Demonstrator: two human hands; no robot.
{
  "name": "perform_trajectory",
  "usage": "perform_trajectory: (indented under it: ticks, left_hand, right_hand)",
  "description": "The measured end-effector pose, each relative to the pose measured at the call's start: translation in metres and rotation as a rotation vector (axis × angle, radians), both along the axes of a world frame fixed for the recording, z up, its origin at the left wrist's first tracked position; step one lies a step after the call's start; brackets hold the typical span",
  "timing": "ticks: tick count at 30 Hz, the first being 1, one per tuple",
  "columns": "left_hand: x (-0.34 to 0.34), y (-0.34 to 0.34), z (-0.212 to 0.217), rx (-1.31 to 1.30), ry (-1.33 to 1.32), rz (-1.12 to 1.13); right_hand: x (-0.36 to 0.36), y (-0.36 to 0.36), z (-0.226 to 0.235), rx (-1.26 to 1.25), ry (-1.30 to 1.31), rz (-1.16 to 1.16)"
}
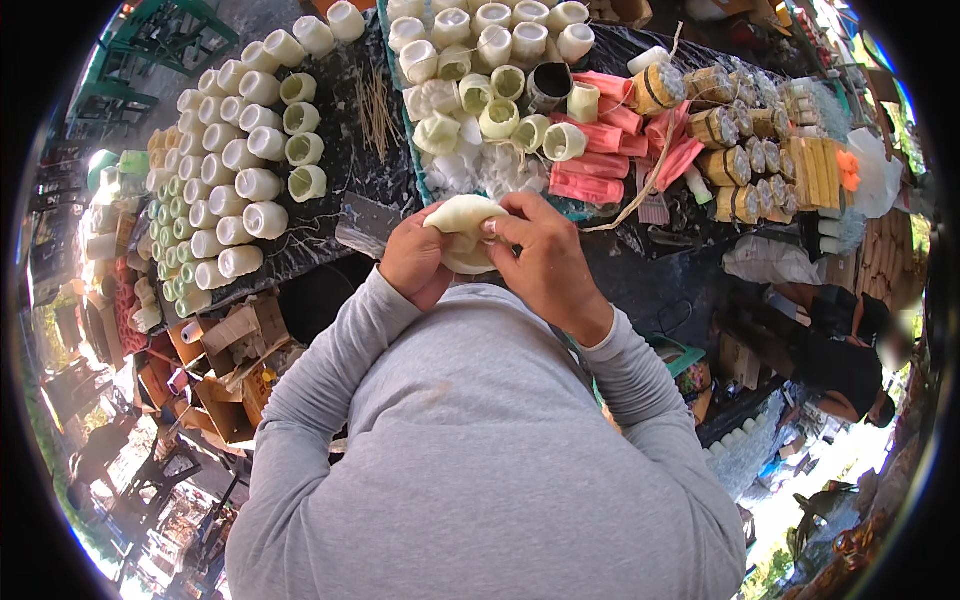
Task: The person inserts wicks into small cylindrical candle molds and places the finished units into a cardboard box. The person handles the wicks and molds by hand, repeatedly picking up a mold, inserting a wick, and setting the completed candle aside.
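A soft, pale cream piece (467,214), wax-like and folded over at its rim, is held close in front of my body. My left hand (415,258) wraps round its left side, with the thumb hidden in part. From the right, my right hand (552,262) pinches the fold between thumb and fingers. Just beyond my hands, pale greenish hollow cups (499,119) lie tilted on the bench, beside crumpled white scraps (470,170). A dark cylinder (549,88) stands among those cups.
Rows of white cups (238,155) fill the left bench, near thin sticks (376,110). Pink bundles (590,165) and tied yellowish rolls (712,128) lie to the right. Cardboard boxes (225,400) stand low at left. A person in dark clothing (835,345) is at far right.
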State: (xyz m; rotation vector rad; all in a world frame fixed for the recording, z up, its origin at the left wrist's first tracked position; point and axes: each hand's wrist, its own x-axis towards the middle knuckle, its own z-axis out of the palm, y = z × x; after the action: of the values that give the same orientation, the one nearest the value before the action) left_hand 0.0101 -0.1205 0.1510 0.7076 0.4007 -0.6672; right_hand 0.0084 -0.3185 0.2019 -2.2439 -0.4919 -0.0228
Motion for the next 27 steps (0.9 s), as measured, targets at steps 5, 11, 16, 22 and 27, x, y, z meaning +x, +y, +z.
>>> perform_trajectory:
  ticks: [5,11,16,22,27]
  left_hand:
    - [0.002,0.002,0.005,-0.129,0.036,-0.002]
    - [-0.002,-0.009,-0.006,0.032,-0.122,0.106]
    - [0.000,-0.008,0.000,0.017,0.013,0.227]
    - [-0.001,0.000,0.011,-0.122,0.052,0.161]
    - [-0.005,-0.003,0.002,-0.011,-0.070,0.190]
  right_hand:
    - [0.006,0.000,0.006,0.078,0.062,-0.021]
    - [0.009,0.007,0.010,0.073,0.028,-0.049]
    - [0.015,0.006,0.006,0.014,0.057,-0.026]
    - [0.014,0.003,0.008,0.096,0.117,0.016]
    - [0.011,0.010,0.009,0.102,0.118,-0.025]
